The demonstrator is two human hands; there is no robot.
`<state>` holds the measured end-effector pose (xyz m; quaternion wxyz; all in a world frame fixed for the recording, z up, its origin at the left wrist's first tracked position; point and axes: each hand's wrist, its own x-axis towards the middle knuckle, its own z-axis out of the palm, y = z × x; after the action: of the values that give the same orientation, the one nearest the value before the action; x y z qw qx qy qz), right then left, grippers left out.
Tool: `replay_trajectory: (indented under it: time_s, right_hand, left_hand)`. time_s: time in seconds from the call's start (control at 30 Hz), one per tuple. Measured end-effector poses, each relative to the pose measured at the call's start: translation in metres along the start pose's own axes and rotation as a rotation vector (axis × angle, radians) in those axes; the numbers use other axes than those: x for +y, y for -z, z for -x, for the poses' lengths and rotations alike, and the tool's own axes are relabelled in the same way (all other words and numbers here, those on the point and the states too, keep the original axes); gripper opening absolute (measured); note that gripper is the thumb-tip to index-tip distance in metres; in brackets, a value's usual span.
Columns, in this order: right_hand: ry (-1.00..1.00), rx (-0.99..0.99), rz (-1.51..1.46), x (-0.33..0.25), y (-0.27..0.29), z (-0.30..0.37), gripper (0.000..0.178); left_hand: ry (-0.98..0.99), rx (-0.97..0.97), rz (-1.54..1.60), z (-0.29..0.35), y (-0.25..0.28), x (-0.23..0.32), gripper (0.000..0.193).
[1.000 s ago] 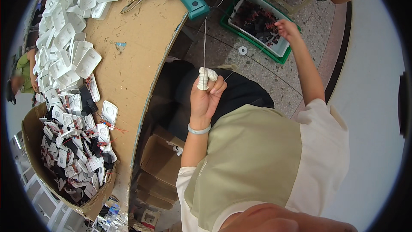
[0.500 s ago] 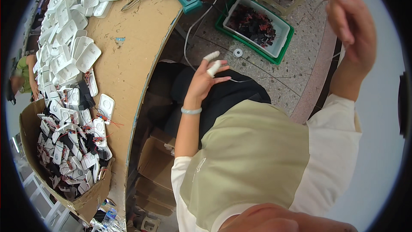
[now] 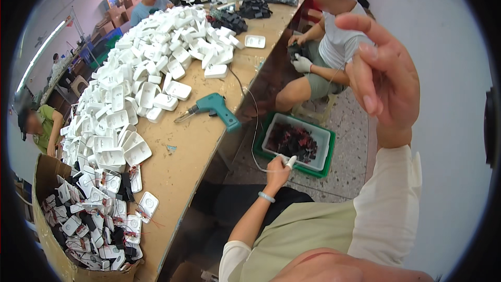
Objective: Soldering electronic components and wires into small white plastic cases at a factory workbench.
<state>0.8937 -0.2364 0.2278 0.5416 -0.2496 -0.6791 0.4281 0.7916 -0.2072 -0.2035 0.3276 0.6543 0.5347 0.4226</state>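
Observation:
My left hand [image 3: 279,171] reaches forward over my lap, in front of the tray of black and red parts [image 3: 320,152]. White covers wrap some of its fingertips, and its fingers look stretched out. A pale cable [image 3: 254,149] runs down from the table and passes close to this hand; whether they touch is unclear. High on the right, my right hand [image 3: 389,68] is raised with its fingers apart and loosely bent, and nothing shows in it. A green soldering gun [image 3: 222,110] lies near the table edge, its tip pointing left.
White plastic shells [image 3: 156,62] are heaped along the table [image 3: 182,177]. A cardboard box [image 3: 44,177] at the near left holds white covers with wired boards. A seated co-worker [image 3: 339,36] works beyond the tray; other people sit farther back. A white wall [image 3: 443,125] stands at right.
The view has tilted up, bringing the far table and co-workers into sight. My left hand appears nearer the tray of parts, and my right hand remains raised.

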Motion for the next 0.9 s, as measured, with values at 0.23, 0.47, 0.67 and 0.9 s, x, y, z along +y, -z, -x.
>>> replay_trajectory:
  time_s: [0.23, 0.47, 0.67, 0.9]
  right_hand:
    - [-0.023, -0.101, 0.021, -0.020, -0.004, 0.041, 0.039]
    - [0.046, 0.067, 0.071, -0.020, -0.009, 0.039, 0.038]
    - [0.491, 0.347, 0.081, -0.021, 0.050, 0.034, 0.040]
    - [-0.442, 0.142, -0.362, 0.183, 0.154, 0.067, 0.067]
  left_hand:
    - [-0.076, -0.031, -0.205, -0.008, 0.016, -0.022, 0.071]
    - [-0.265, -1.068, 0.446, 0.025, 0.015, -0.003, 0.038]
    - [0.188, -0.856, 0.796, 0.021, 0.053, 0.008, 0.035]
    - [-0.133, -0.619, 1.435, 0.008, 0.117, 0.102, 0.029]
